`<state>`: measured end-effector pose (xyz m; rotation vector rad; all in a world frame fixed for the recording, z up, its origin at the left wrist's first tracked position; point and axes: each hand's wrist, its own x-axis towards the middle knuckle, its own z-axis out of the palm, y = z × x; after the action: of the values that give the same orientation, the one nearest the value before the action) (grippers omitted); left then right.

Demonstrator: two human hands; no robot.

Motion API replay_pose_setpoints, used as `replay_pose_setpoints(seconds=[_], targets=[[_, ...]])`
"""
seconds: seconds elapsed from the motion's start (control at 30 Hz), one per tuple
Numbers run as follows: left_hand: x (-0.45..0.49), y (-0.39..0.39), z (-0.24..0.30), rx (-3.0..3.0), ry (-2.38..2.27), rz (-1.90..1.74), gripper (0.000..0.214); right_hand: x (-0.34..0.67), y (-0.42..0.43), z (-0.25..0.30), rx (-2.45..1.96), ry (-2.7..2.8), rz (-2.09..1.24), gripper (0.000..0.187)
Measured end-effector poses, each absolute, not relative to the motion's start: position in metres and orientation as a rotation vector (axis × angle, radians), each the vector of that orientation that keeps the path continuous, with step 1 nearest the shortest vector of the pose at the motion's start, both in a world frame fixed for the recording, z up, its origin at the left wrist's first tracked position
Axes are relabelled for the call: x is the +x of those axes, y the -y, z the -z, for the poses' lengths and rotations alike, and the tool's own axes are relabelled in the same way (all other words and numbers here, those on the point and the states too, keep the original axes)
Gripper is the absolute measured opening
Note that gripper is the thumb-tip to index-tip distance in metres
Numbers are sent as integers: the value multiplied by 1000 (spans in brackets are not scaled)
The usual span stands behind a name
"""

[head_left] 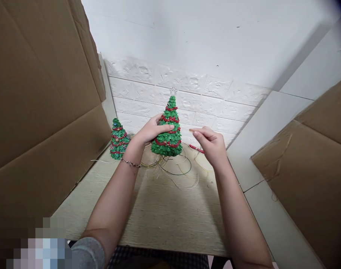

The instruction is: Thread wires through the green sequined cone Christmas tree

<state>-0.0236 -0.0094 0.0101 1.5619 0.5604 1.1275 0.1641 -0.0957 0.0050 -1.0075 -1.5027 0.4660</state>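
A green miniature Christmas tree (168,139) with red garlands and a clear star (173,90) on top stands upright in my left hand (153,130). The left thumb lies across its front and the fingers go round behind it. To the right of the tree, my right hand (211,144) pinches a small, thin, orange-tan piece (191,130) between thumb and forefinger, apart from the tree. What that piece is, I cannot make out. Several thin white, yellow and green wires (184,174) trail in loops below the tree's base.
A second small decorated tree (117,140) stands at the left, partly behind my left arm. A red slim tool (196,148) lies behind my right hand. Cardboard panels rise at the left (47,93) and right (313,157) of the table (170,220), and a white brick-pattern wall (187,80) closes the back.
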Motion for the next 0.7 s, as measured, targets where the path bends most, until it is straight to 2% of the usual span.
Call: replay_pose_setpoints(seconds=[0.3, 0.53, 0.7], targets=[[-19, 11, -9, 1531, -574, -1120, 46, 154, 103, -6, -1063, 1612, -394, 16], [-12, 11, -5, 1602, -553, -1066, 47, 158, 97, -2, -1112, 1629, -503, 21], [-9, 12, -5, 1628, -533, -1057, 43, 158, 94, 1, -1123, 1625, -332, 20]])
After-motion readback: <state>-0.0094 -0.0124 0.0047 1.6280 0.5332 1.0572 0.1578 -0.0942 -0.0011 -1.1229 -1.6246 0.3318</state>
